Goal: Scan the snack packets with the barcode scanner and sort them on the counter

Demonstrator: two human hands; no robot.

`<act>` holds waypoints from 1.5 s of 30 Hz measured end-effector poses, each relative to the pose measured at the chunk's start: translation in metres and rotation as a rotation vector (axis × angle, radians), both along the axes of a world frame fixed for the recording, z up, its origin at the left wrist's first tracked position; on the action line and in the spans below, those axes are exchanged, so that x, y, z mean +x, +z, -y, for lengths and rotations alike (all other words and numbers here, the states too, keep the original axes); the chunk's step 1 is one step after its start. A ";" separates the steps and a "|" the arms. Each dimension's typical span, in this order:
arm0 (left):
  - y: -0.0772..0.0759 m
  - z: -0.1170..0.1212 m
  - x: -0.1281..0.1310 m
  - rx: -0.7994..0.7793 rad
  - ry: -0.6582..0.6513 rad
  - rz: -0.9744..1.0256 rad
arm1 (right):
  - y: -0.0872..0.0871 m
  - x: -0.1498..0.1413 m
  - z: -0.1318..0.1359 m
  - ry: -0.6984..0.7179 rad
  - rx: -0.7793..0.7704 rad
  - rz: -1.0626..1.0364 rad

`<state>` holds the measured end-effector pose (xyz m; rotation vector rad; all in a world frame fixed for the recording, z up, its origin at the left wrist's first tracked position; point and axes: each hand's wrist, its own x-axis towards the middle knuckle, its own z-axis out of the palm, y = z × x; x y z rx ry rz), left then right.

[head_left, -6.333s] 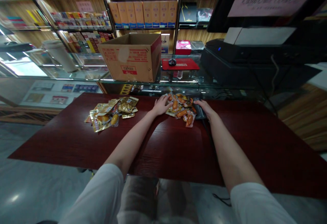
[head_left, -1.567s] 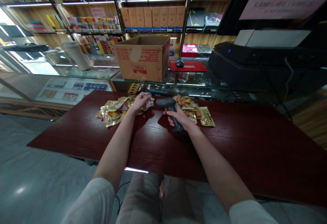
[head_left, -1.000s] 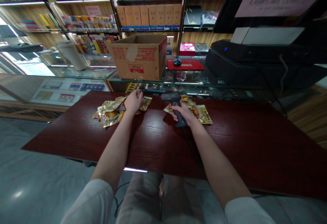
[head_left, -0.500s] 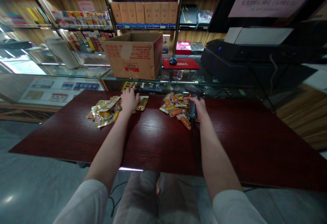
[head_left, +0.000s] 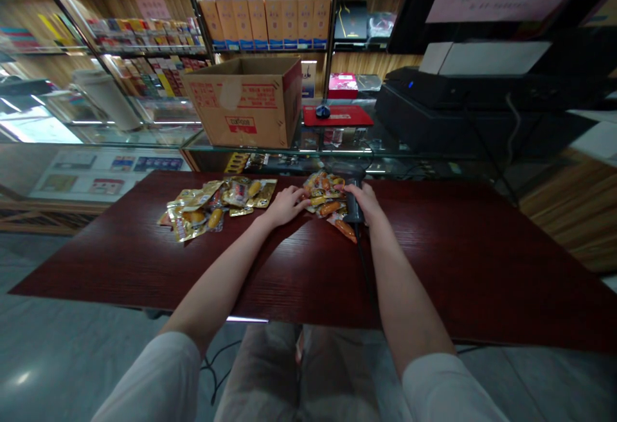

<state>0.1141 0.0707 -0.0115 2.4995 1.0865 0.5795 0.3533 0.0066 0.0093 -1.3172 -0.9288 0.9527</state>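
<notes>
Two hands are out over the dark red surface [head_left: 299,281]: your right hand [head_left: 368,203] grips the black scanner [head_left: 354,207], while your left hand [head_left: 289,206] is spread, fingertips at the near pile of snack packets [head_left: 325,196] between them; to its left lies a second pile of gold packets [head_left: 197,211], and beyond, on the glass counter [head_left: 385,146], stand an open cardboard box [head_left: 243,110] and a red mat [head_left: 354,115]
</notes>
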 end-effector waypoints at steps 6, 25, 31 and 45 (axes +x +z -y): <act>-0.002 -0.009 -0.007 0.006 0.075 0.064 | 0.006 -0.015 0.002 0.100 -0.030 -0.002; 0.036 -0.033 -0.079 -0.809 0.252 0.927 | 0.016 -0.084 0.015 0.470 -0.030 -0.209; 0.030 -0.033 -0.085 -0.787 0.233 0.979 | 0.009 -0.093 0.014 0.520 -0.040 -0.293; 0.029 -0.035 -0.082 -0.668 0.334 0.971 | 0.003 -0.105 0.018 0.594 -0.083 -0.271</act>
